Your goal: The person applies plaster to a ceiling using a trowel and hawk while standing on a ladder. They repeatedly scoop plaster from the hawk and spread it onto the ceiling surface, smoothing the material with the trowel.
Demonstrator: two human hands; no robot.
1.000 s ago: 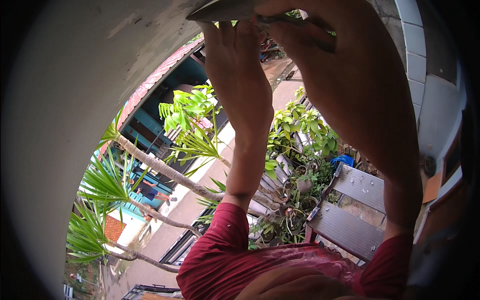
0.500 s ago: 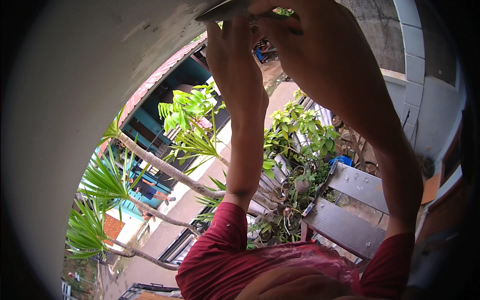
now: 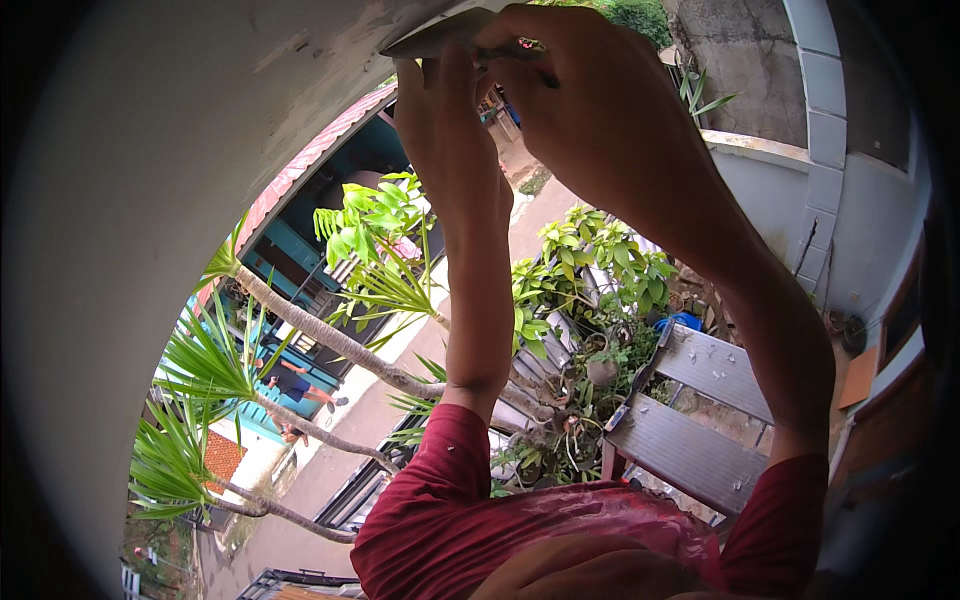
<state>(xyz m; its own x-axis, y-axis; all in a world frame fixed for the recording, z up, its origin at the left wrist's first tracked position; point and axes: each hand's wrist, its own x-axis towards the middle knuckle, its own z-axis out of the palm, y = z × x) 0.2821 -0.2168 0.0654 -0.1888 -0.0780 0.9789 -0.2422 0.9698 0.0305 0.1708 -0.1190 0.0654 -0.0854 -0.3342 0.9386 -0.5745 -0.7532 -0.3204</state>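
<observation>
Overhead, a dark flat-bladed putty knife (image 3: 432,38) lies against the edge of a pale painted surface (image 3: 200,110) with rough, scuffed patches. My right hand (image 3: 575,85) is closed around its handle end. From below, the fingers of my left hand (image 3: 445,130) press up to the blade and steady it. Both arms are raised high, in red sleeves. Exactly how the left fingertips grip is partly hidden in shadow.
Below me on the right is a metal ladder or step platform (image 3: 690,440) with pale flecks on it. Spiky plants (image 3: 205,345) and leafy shrubs (image 3: 600,270) stand below. A grey-white wall (image 3: 765,180) bounds the right. Another person (image 3: 300,385) is far off beside a teal building.
Both hands and the putty knife have shifted slightly left and lower in view, the blade still along the surface's edge. More of the wall at upper right shows.
</observation>
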